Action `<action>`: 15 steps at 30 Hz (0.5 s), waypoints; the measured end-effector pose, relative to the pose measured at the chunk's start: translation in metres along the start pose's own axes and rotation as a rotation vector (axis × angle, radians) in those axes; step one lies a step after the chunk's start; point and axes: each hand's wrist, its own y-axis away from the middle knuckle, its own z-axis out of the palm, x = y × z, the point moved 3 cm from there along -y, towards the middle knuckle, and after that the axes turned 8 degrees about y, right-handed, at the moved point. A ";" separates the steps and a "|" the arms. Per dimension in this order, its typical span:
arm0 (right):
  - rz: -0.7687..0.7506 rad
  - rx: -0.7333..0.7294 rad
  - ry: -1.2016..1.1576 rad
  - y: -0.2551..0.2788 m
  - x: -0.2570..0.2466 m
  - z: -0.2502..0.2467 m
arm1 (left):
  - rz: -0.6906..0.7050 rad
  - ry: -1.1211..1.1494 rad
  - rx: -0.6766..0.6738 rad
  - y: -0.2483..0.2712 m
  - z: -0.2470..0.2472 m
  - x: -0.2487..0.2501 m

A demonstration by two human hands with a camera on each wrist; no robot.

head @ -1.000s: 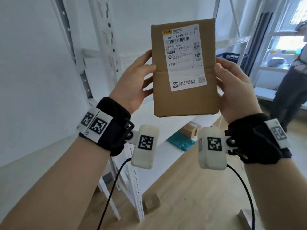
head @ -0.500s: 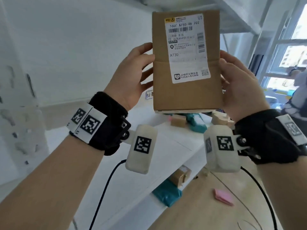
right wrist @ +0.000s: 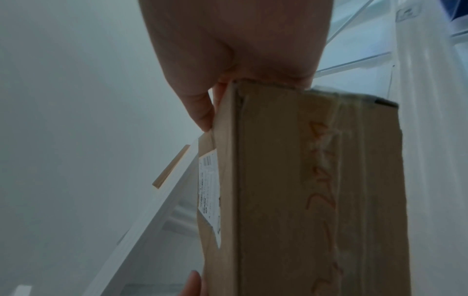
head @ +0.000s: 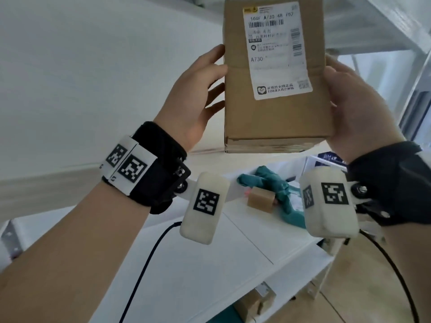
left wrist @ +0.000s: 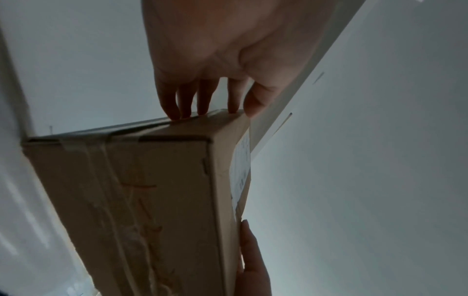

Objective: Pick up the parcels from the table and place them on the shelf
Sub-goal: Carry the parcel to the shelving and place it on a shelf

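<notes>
A brown cardboard parcel (head: 275, 117) with a white shipping label is held upright in the air, above the white shelf board (head: 210, 264). My left hand (head: 198, 99) presses its straight fingers and thumb against the parcel's left side, palm off the box. In the left wrist view those fingertips (left wrist: 202, 108) end on the box's edge (left wrist: 157, 180). My right hand (head: 354, 106) grips the right side, thumb on the labelled face, fingers hidden behind. The right wrist view shows the thumb (right wrist: 200, 112) on the parcel (right wrist: 291, 180).
On the shelf board below lie a teal bag parcel (head: 263, 183), a small brown box (head: 260, 199) and a blue and white box (head: 326, 159). A lower level holds another brown box (head: 256, 301). An upper shelf (head: 373, 24) runs overhead at the right. A white wall is behind.
Both hands have carried the parcel up and in over the shelf board, towards the upper shelf. The hold on it looks the same.
</notes>
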 end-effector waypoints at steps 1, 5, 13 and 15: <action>-0.013 -0.032 0.007 -0.012 0.004 -0.012 | 0.019 -0.002 0.012 -0.008 0.009 -0.007; -0.063 -0.095 -0.006 -0.052 0.007 -0.065 | 0.100 -0.030 0.054 -0.042 0.059 -0.037; -0.084 -0.176 -0.028 -0.141 0.032 -0.182 | 0.174 -0.075 0.132 -0.125 0.168 -0.105; -0.077 -0.173 -0.046 -0.164 0.046 -0.202 | 0.174 -0.078 0.150 -0.146 0.184 -0.126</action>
